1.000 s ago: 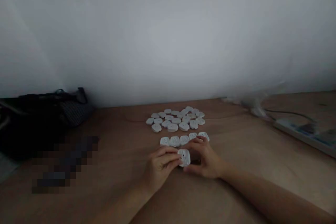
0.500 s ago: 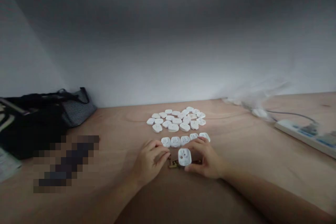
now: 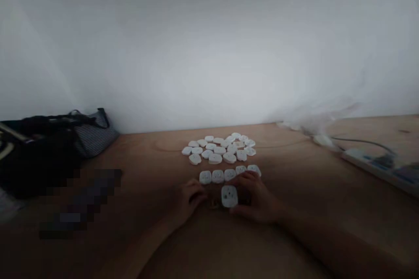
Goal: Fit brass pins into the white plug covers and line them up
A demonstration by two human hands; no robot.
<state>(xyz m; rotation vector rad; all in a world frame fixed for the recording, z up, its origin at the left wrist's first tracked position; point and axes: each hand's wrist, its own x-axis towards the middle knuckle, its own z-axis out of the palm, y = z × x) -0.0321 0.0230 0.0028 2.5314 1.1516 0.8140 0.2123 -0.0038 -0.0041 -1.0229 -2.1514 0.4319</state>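
Note:
My right hand [image 3: 257, 198] curls around a white plastic socket housing [image 3: 229, 196], its thumb at the lower edge and a finger at the upper edge. The housing's face with holes points toward me. To its left, my left hand [image 3: 188, 200] has thumb and forefinger brought together; anything between the tips is too dark to make out. Small brass-coloured metal parts [image 3: 214, 203] lie on the table between the hands, dim and partly hidden. Just beyond my hands runs a row of several similar white housings [image 3: 218, 176], its right end partly behind my right fingers.
Farther back, a cluster of several white housings [image 3: 219, 151] covers part of the wooden table [image 3: 147, 152]. At right lie a power strip [image 3: 376, 168] with a cable and a clear plastic bag [image 3: 322, 128]. Dark bags [image 3: 94, 135] and a blurred-out dark object [image 3: 88, 200] are at left.
The picture has darkened over the table and brightened on the wall. My left hand has drawn slightly left, away from the metal parts. My right hand and the housing stay nearly in place.

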